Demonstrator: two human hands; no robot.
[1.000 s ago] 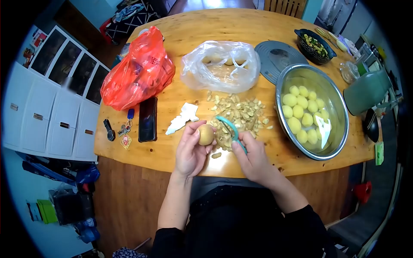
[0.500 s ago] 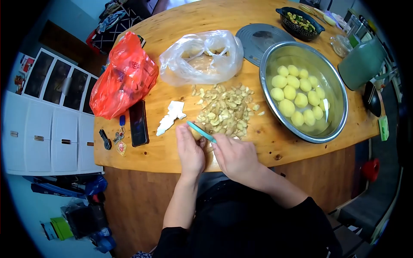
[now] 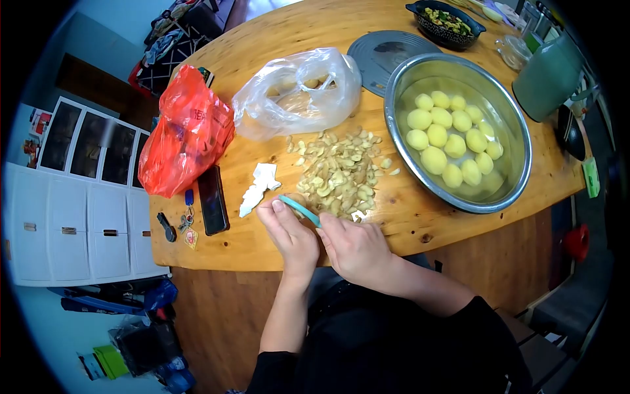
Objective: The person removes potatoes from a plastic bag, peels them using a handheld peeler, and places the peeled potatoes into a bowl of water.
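My left hand [image 3: 293, 241] is closed around a potato [image 3: 296, 197], most of it hidden behind the fingers and the tool. My right hand [image 3: 357, 251] grips a turquoise peeler [image 3: 299, 209], which lies across the potato; its blade cannot be made out. Both hands are over the near edge of the table. Just beyond them spreads a heap of potato peelings [image 3: 338, 172]. Crumpled white tissue [image 3: 257, 188] lies by my left fingertips. To the right, a large metal basin [image 3: 392, 134] holds several peeled yellow potatoes [image 3: 455, 146] in water.
Behind the peelings sits a clear plastic bag [image 3: 256, 108] with potatoes inside. On the left are a red plastic bag [image 3: 187, 134], a phone [image 3: 212, 200] and keys [image 3: 189, 217]. A grey round mat [image 3: 387, 56], a dark dish of food [image 3: 446, 29] and a green jug [image 3: 548, 79] stand farther back.
The camera view has tilted a little, so everything sits slightly shifted. Both hands keep their hold, and the peeler remains across the potato.
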